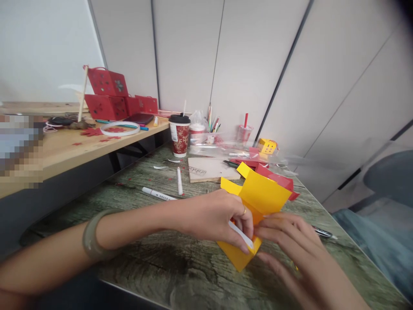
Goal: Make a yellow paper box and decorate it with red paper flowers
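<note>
A white strip (pixel 241 234) and the near wall of a yellow paper box (pixel 266 189) are gripped between thumb and fingers by the left hand (pixel 222 215); the strip is laid along the wall's upper edge, presumably so that both can be pressed together. The opposite corner is bracketed by the right hand (pixel 293 241), fingers at the wall and thumb lower down, probably as a steadying brace; whether it is firmly pinched cannot be told. The box is held tilted above the near part of the worktop (pixel 180 262), its large flap and tabs raised, by which the inside seems to be kept reachable.

Leftward movement is favoured by bare surface in front of the left forearm; to the right, a black pen (pixel 322 232) is set close to the right hand, and the sloping side edge is found just beyond. Behind, the flaps are hemmed in by a wooden board (pixel 209 168) and red folded paper (pixel 277 181); two white markers (pixel 159 193) (pixel 180 181) are left beyond the forearm; farther off, a lidded cup (pixel 179 135) is stood beside a raised wooden desk (pixel 64 153).
</note>
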Available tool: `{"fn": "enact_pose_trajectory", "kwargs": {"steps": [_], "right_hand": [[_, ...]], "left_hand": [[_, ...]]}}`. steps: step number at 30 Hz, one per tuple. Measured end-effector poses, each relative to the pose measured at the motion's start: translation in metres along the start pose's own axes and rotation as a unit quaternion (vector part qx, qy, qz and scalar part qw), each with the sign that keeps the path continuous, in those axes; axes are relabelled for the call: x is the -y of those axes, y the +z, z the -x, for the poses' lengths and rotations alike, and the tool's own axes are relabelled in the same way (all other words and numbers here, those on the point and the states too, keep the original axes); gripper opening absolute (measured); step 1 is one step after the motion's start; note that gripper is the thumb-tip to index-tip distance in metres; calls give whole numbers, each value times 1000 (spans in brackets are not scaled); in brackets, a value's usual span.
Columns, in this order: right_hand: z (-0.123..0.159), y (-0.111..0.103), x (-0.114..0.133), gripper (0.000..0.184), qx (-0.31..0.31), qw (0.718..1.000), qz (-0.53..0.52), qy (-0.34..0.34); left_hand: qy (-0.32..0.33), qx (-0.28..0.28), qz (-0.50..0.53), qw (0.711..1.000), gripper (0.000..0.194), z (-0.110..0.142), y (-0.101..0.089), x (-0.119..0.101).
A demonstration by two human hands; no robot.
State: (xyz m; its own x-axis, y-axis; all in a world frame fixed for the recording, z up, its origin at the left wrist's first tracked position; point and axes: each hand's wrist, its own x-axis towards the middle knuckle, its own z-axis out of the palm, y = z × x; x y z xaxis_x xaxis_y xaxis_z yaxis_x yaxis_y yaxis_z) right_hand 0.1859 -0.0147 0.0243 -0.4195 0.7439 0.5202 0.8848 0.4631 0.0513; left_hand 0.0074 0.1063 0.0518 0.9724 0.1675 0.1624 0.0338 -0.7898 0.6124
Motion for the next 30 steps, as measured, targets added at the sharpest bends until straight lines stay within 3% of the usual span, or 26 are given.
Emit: {"fn": "enact_pose_trajectory", "kwargs": {"steps": [5,14,18,25,30], "right_hand": [[-1,1,-3,20,7,1000,-9,13],[6,3,-2,35,-39,995,-51,72],[8,5,0,26,-93,987,-68,109],[4,2,12,11,-54,991,-77,94],[0,4,16,4,-56,983,-100,142]], "left_hand": [[-11,-26,-3,1000,15,0,2,1],[5,-46,-7,999,15,0,3,2],[1,-55,-3,998,16,-1,6,4],[-20,-79,6,997,16,1,10,1],[-37,-88,12,995,16,1,11,-1]]}}
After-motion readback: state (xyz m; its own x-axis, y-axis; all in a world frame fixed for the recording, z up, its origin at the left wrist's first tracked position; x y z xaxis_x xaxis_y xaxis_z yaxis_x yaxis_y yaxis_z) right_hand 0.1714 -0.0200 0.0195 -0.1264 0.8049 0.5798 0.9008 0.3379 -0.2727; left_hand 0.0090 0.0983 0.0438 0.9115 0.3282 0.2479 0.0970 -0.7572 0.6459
